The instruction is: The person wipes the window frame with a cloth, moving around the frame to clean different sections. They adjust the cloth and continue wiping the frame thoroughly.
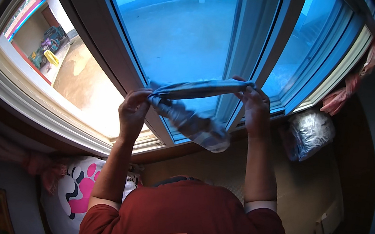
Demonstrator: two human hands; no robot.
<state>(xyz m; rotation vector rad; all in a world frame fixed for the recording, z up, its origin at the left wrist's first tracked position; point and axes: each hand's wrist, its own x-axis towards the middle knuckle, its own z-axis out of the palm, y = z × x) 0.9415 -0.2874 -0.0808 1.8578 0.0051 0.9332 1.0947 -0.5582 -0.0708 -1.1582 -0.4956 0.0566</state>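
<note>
A grey-blue piece of cloth (196, 89) is stretched between my two raised hands, in front of the window. My left hand (135, 105) pinches one end of it between thumb and fingers. At the other end my right hand (253, 102) grips the cloth, somewhat higher up. A loose, crumpled part with lighter patches hangs below the stretched edge and is smeared by motion. Whether it is a garment or a plain cloth, I cannot tell. Behind the cloth stands the blue-tinted window pane (179, 35).
The window frame (85, 32) has an open section at left, giving onto a yard. A shiny silvery plastic bag (311, 131) stands at the right below the sill. A white cushion (66, 191) with pink and black patterns lies at lower left. Pinkish curtains (341, 97) hang tied at both sides.
</note>
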